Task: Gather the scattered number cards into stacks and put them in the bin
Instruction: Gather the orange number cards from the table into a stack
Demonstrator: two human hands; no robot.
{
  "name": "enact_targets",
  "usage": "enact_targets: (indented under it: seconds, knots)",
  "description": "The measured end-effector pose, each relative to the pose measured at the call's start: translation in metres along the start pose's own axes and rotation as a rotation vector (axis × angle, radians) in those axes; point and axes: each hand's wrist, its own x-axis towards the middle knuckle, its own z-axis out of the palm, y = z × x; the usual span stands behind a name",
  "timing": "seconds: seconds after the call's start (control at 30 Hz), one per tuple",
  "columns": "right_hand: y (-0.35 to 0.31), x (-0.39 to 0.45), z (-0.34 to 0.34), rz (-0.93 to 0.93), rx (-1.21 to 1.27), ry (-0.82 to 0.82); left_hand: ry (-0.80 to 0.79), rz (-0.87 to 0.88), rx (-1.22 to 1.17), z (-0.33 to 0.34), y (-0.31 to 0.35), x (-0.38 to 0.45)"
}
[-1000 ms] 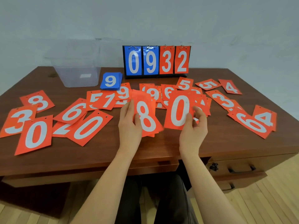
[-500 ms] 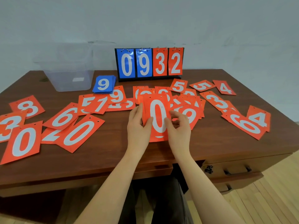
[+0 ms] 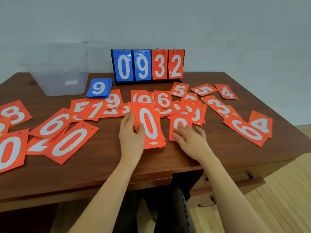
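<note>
At the centre of the frame, the thumb of the left hand lies across the face of a stack of orange number cards topped by a white 0, its fingers curled behind the stack's left edge in a grip. Just to the right, the right hand rests with fingers straight and spread on a single orange 0 card lying flat on the brown wooden desk, holding nothing. More orange cards lie scattered and overlapping around the hands: a 0, a 6, a 2 and an 8 at the left of the frame, 5s, a 3, two 4s and a 6 at the right, and a heap of 9s and a 6 just above the hands. A stack of blue cards topped by a 9 sits above and left of centre, just right of the clear plastic bin in the upper left. A flip scoreboard reading 0932 stands upright at the desk's far edge, against a pale wall
</note>
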Motion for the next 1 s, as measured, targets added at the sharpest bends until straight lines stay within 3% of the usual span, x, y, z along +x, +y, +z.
enact_targets:
  seconds: [0.2,0.33,0.43,0.67,0.77,0.83,1.0]
  knots:
    - [-0.011,-0.025,0.004,-0.101,0.239,0.11,0.012,0.008,0.029,0.002,-0.003,-0.01]
    - [-0.016,-0.019,0.009,0.214,0.157,0.293,-0.001,0.015,0.036,-0.003,-0.006,-0.015]
    - [-0.022,-0.014,0.009,0.398,0.157,0.225,-0.021,0.027,0.059,-0.007,-0.008,-0.015]
    - [-0.031,-0.008,0.006,0.495,0.237,0.13,-0.042,0.028,0.064,-0.014,-0.007,-0.016]
    - [-0.031,-0.01,0.005,0.408,0.37,0.232,-0.014,0.031,0.085,-0.02,-0.006,-0.017]
    - [-0.033,-0.016,0.002,0.32,0.602,0.316,-0.003,0.051,0.1,-0.023,-0.006,-0.017]
    - [-0.048,-0.025,-0.007,0.261,0.984,0.673,-0.029,0.061,0.083,-0.028,-0.005,-0.014]
